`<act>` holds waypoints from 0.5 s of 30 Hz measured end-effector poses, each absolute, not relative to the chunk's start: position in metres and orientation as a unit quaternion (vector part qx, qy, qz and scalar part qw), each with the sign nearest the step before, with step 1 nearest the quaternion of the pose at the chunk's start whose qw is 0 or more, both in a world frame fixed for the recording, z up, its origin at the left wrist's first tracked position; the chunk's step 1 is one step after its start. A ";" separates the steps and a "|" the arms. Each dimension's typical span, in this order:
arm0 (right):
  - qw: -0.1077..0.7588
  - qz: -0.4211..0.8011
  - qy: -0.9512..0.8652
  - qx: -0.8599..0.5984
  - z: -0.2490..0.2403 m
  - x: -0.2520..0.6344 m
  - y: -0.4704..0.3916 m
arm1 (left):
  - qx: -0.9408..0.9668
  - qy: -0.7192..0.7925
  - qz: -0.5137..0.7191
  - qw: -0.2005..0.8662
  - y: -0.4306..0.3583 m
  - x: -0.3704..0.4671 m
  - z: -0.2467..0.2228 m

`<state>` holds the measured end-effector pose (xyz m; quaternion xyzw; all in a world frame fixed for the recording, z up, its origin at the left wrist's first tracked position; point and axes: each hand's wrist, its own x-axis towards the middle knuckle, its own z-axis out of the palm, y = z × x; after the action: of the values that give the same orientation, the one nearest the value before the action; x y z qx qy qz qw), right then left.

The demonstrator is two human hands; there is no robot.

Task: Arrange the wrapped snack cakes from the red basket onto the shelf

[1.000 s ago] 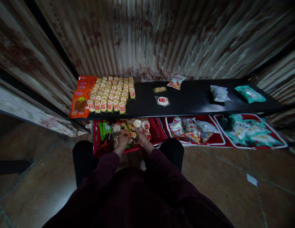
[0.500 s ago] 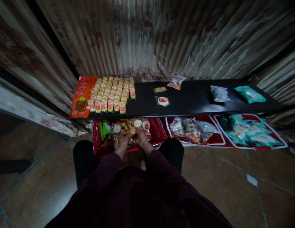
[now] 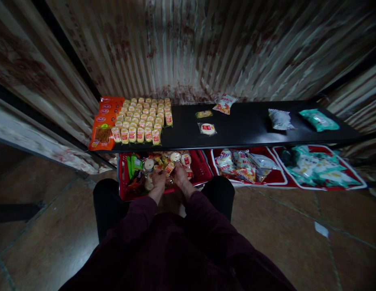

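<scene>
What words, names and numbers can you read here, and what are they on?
None is clear enough to quote.
Orange packets: pale writing in ovals, too small.
Rows of yellow packets: red print, too small.
Round white packet: red label, too small.
Red-and-white bag on the black shelf: big lettering, too blurred.
Teal bag: marks too blurred.
Yellow packet in the leftmost basket: too blurred.

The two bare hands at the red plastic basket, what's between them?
In the head view, a small yellow plastic-wrapped snack is between the left hand and the right hand.
</scene>
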<state>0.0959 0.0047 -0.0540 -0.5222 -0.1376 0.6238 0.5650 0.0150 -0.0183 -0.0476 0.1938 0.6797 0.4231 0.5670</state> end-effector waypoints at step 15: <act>0.548 0.652 -0.103 -0.514 -0.061 0.094 -0.011 | 0.214 0.678 0.417 0.566 -0.021 0.016 -0.052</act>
<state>0.0937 -0.0106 -0.0612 -0.5142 -0.1032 0.6515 0.5482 0.0156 -0.0211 -0.0521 0.2140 0.6782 0.4169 0.5660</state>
